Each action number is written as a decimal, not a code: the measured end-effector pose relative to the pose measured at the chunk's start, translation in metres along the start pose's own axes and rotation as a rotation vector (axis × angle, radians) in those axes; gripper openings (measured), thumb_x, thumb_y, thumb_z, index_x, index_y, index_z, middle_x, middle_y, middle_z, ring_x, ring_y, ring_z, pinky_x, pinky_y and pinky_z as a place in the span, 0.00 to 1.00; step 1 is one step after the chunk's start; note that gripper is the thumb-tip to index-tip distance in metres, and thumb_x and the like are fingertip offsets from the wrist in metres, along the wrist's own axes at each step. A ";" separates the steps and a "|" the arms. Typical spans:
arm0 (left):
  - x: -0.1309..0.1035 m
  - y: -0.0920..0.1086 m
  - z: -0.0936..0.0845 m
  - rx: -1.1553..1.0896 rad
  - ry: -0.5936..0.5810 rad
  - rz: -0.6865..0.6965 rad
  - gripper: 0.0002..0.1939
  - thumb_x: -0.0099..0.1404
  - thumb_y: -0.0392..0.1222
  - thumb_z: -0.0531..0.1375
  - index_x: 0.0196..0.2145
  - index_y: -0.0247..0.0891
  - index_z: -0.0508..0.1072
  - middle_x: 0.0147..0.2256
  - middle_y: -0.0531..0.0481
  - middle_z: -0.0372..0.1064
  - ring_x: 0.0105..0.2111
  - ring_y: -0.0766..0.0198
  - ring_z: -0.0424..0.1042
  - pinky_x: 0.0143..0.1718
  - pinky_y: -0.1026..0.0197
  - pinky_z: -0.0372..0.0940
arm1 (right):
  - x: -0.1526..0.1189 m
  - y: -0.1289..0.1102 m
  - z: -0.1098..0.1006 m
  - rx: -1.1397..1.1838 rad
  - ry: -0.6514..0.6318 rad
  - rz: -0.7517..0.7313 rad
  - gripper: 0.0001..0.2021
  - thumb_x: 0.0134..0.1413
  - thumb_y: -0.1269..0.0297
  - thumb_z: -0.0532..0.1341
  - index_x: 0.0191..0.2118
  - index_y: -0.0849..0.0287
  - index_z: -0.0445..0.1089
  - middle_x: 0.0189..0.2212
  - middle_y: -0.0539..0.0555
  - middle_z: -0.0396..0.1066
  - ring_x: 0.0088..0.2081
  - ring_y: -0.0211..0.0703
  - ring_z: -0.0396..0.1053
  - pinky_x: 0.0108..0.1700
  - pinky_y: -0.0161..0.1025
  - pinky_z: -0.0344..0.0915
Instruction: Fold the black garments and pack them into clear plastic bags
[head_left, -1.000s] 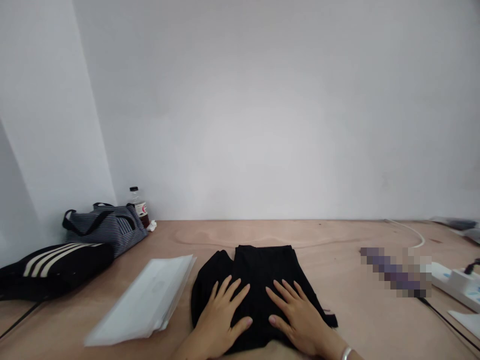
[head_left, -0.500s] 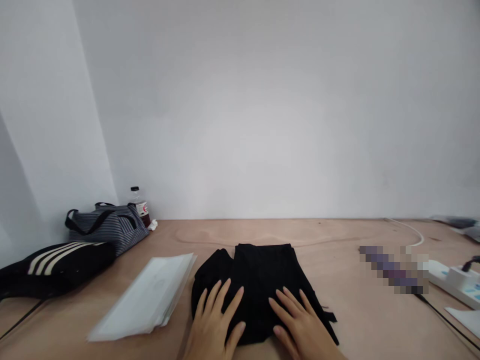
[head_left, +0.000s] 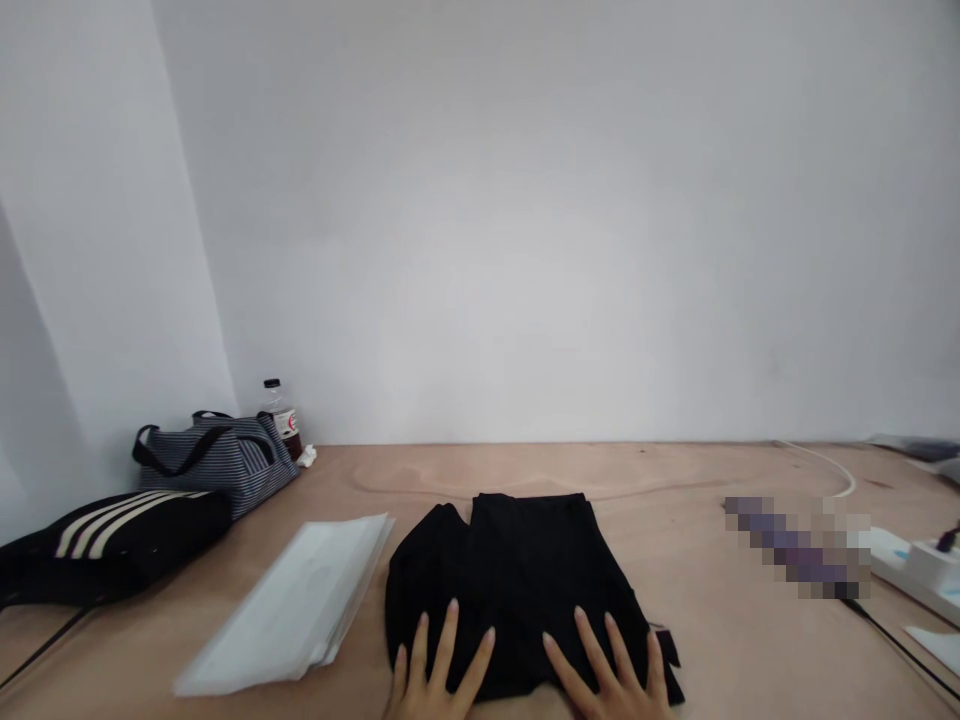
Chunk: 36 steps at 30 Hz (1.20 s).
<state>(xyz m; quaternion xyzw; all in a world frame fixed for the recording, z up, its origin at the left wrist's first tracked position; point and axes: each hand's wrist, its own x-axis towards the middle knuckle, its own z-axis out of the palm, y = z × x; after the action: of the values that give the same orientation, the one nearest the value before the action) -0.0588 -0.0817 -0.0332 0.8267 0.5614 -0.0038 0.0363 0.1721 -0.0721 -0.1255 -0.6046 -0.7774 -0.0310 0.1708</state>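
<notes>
A folded black garment [head_left: 525,560] lies flat on the wooden table, straight in front of me; its exact kind does not show. My left hand [head_left: 439,675] rests on its near left part, fingers spread. On the near right part lies my right hand [head_left: 611,670], its fingers spread as well. Both palms are cut off by the bottom edge of the view. A small dark tab or strap [head_left: 666,645] sticks out at the garment's right side. To the left of the garment is a stack of clear plastic bags [head_left: 289,610].
At the left lie a black bag with white stripes [head_left: 127,535] and a striped tote bag [head_left: 217,455], with a bottle [head_left: 283,420] behind. On the right are a blurred-out object [head_left: 787,550], a white power strip [head_left: 919,565] and cables. A wall [head_left: 525,250] closes the far side.
Both hands have slid back toward me over the black garment, and the right one has spread its fingers wider. The whole view has shifted slightly.
</notes>
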 end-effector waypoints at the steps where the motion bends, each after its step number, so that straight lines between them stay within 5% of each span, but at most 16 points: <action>1: 0.001 0.000 0.001 0.006 0.012 0.000 0.29 0.59 0.63 0.47 0.56 0.53 0.50 0.59 0.40 0.42 0.55 0.31 0.41 0.46 0.31 0.47 | 0.002 0.000 -0.005 -0.020 0.025 -0.023 0.22 0.50 0.41 0.47 0.53 0.32 0.52 0.54 0.50 0.55 0.52 0.72 0.51 0.44 0.79 0.36; 5: 0.011 -0.005 0.001 0.007 0.039 0.036 0.28 0.61 0.59 0.47 0.57 0.53 0.47 0.60 0.41 0.37 0.56 0.34 0.38 0.48 0.33 0.46 | 0.013 -0.004 -0.032 -0.069 0.017 -0.086 0.26 0.47 0.38 0.46 0.54 0.34 0.52 0.53 0.56 0.56 0.50 0.74 0.54 0.40 0.80 0.39; 12: 0.058 -0.019 -0.003 -0.079 0.108 0.058 0.29 0.62 0.62 0.42 0.58 0.55 0.42 0.61 0.47 0.28 0.57 0.38 0.31 0.51 0.35 0.42 | 0.056 -0.008 -0.067 -0.001 -0.166 0.003 0.30 0.49 0.36 0.40 0.57 0.39 0.45 0.58 0.57 0.44 0.56 0.69 0.40 0.47 0.74 0.31; 25: 0.168 -0.047 -0.013 -0.206 0.098 -0.113 0.27 0.61 0.62 0.42 0.56 0.55 0.51 0.61 0.53 0.33 0.58 0.41 0.31 0.54 0.39 0.36 | 0.161 0.016 -0.049 0.083 -0.307 0.135 0.30 0.50 0.37 0.37 0.57 0.38 0.46 0.60 0.52 0.40 0.59 0.64 0.32 0.50 0.66 0.22; 36: 0.182 -0.060 -0.006 -0.287 0.309 -0.111 0.22 0.64 0.50 0.45 0.55 0.46 0.56 0.59 0.50 0.45 0.58 0.49 0.41 0.55 0.47 0.41 | 0.178 0.025 -0.033 0.130 -0.209 0.164 0.26 0.55 0.45 0.41 0.58 0.43 0.46 0.59 0.51 0.44 0.59 0.61 0.35 0.52 0.63 0.23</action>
<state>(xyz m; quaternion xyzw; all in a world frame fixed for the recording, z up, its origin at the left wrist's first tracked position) -0.0478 0.1095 -0.0393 0.7718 0.5996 0.2009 0.0668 0.1656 0.0910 -0.0443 -0.6537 -0.7393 0.0965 0.1295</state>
